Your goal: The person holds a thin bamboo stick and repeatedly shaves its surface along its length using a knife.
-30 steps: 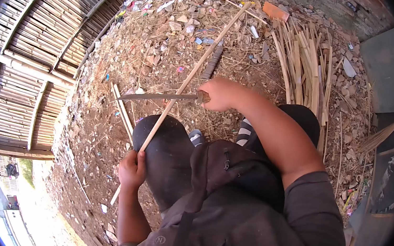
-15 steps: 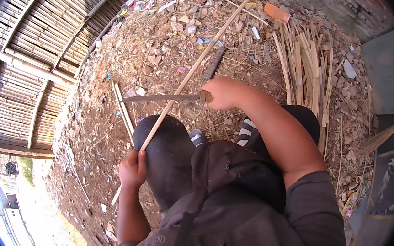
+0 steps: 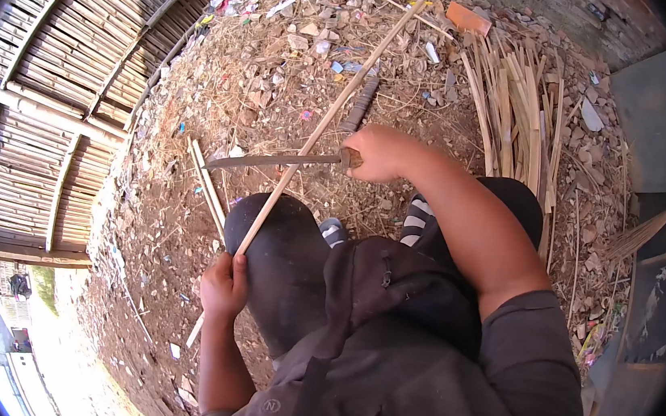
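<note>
My left hand [image 3: 224, 284] is closed around the lower part of a long, pale bamboo strip [image 3: 335, 109]. The strip runs past my bent knee and slants up to the rubble at the top. My right hand [image 3: 375, 154] grips the short handle of a machete [image 3: 261, 160], its dark blade pointing left. That blade lies across the strip just beyond my knee; whether it bites into the bamboo I cannot tell. Above my right hand, a dark ribbed, stick-like object [image 3: 361, 105] rests on the ground.
A bundle of split bamboo strips [image 3: 518, 106] lies at the upper right, near an orange brick [image 3: 468, 20]. More loose strips [image 3: 207, 185] are left of my knee. A bamboo-slat wall [image 3: 59, 33] stands at the left. Rubble and litter cover the ground.
The machete and my right hand have shifted very slightly up along the strip, away from my body. My left hand and the strip are practically still.
</note>
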A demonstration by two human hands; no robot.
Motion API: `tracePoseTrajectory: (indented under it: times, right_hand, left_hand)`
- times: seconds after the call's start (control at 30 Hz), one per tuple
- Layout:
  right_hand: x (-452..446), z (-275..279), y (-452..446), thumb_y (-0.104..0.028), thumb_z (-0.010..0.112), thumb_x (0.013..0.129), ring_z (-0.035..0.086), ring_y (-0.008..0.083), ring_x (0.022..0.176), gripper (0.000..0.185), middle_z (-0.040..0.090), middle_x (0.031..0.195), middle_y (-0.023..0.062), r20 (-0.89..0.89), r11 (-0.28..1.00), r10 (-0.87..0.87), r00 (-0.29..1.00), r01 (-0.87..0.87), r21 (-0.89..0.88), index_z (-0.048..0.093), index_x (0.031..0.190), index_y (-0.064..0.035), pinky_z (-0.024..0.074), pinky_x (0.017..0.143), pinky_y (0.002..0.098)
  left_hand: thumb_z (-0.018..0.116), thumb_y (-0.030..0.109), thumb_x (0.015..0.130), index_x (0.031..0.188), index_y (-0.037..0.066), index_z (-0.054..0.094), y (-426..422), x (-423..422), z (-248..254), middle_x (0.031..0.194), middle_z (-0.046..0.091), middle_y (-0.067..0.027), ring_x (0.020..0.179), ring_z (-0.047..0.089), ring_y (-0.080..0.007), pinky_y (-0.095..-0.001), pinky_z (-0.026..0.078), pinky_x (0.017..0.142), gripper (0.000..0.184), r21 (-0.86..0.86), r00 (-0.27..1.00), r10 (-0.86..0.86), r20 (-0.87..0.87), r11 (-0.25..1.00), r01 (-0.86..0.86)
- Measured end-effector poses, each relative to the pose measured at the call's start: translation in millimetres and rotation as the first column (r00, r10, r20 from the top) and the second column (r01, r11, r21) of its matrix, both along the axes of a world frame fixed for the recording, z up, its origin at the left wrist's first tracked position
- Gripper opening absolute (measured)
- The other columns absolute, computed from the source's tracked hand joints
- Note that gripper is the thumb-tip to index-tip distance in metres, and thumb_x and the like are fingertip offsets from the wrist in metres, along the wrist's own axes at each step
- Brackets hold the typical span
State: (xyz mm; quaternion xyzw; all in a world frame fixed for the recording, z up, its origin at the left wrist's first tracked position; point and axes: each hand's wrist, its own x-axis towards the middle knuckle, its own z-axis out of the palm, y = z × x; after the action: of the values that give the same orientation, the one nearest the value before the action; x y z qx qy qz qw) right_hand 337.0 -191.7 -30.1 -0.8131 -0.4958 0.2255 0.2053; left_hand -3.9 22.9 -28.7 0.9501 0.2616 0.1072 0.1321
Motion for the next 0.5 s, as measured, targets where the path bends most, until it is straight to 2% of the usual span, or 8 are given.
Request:
tracePoseTrajectory:
  times: [0.07,0.17,0.27,0.37,0.5]
  right_hand:
    - [8.7,-10.1,0.5,-0.034,0.076,0.075,0.068,0.036,0.093,0.042,0.07,0.095,0.0201,0.013,1.0,0.019,1.0,-0.02,0.013,0.07,0.103,-0.0047,0.053,0.081,0.045]
    - [20.7,-30.1,-2.8,-0.035,0.076,0.074,0.067,0.0371,0.092,0.041,0.07,0.094,0.0199,-0.08,0.977,-0.187,0.979,0.194,0.086,0.069,0.1,-0.0037,0.0531,0.08,0.0449]
    - [18.9,-25.1,-2.0,-0.029,0.071,0.074,0.068,0.0359,0.093,0.04,0.071,0.096,0.0191,-0.043,0.962,-0.269,0.962,0.27,0.033,0.069,0.106,-0.0058,0.0537,0.081,0.0464]
    - [11.5,-20.1,-1.2,-0.028,0.07,0.074,0.068,0.036,0.093,0.037,0.071,0.095,0.0187,0.035,0.977,-0.204,0.978,0.201,0.07,0.07,0.105,-0.0073,0.0539,0.081,0.0469]
    - [-6.0,-8.1,5.8,-0.026,0.07,0.074,0.068,0.0359,0.093,0.031,0.071,0.093,0.0176,-0.013,1.0,0.012,1.0,-0.012,0.014,0.07,0.1,-0.0094,0.0536,0.081,0.0478]
  left_hand:
    - [0.054,0.039,0.101,0.072,0.004,0.048,-1.3,-1.7,0.6,0.06,0.055,-0.0209,0.057,0.058,-0.044,-0.0518,0.042,0.052,0.046,0.015,1.0,-0.002,0.01,1.0,0.002]
    - [0.054,0.038,0.101,0.071,0.004,0.048,-2.9,-0.8,3.4,0.059,0.055,-0.021,0.057,0.058,-0.044,-0.0515,0.042,0.052,0.045,0.057,1.0,0.009,0.013,0.998,-0.01]
    - [0.054,0.037,0.101,0.071,0.004,0.048,-3.8,-0.7,4.4,0.059,0.055,-0.0209,0.056,0.057,-0.0438,-0.0512,0.043,0.052,0.045,0.059,1.0,0.015,-0.004,0.998,-0.015]
    - [0.055,0.036,0.101,0.072,0.004,0.048,-2.4,-0.6,2.0,0.06,0.056,-0.0209,0.056,0.057,-0.0437,-0.0511,0.043,0.052,0.045,0.032,1.0,0.007,-0.008,0.999,-0.007]
    - [0.055,0.036,0.101,0.072,0.003,0.048,-3.9,2.2,4.7,0.06,0.055,-0.0211,0.056,0.057,-0.0434,-0.0508,0.042,0.052,0.044,0.002,1.0,0.002,0.006,1.0,-0.002]
